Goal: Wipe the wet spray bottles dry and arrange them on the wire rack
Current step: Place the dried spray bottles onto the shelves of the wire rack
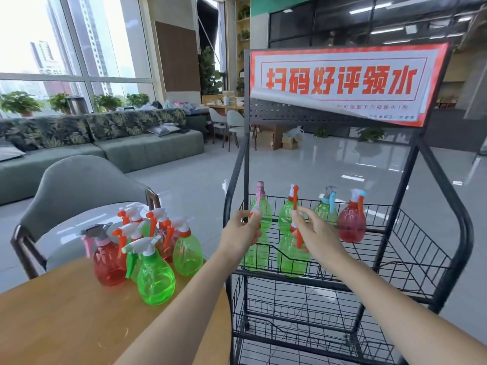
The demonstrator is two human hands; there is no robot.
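- Head view: a black wire rack [448,262] stands to the right of a round wooden table [66,320]; a red-and-white sign [340,83] is fixed across the rack's top, its lower left corner peeling.
- Six spray bottles stand in the rack's upper basket: four in the back row, namely a green one with a pink head [264,206], a green one with an orange trigger [287,212], a green one with a blue trigger [325,209] and a red one [351,222].
- Two green bottles stand in the front row.
- The left hand [238,233] grips the head of the front left bottle [257,255], fingers curled round it.
- The right hand [315,230] pinches the top of the front right bottle [291,255].
- A cluster of bottles [147,246] waits on the table, red and green; seven heads show, though overlap makes the count uncertain.
- A grey chair [79,185] sits behind the table.
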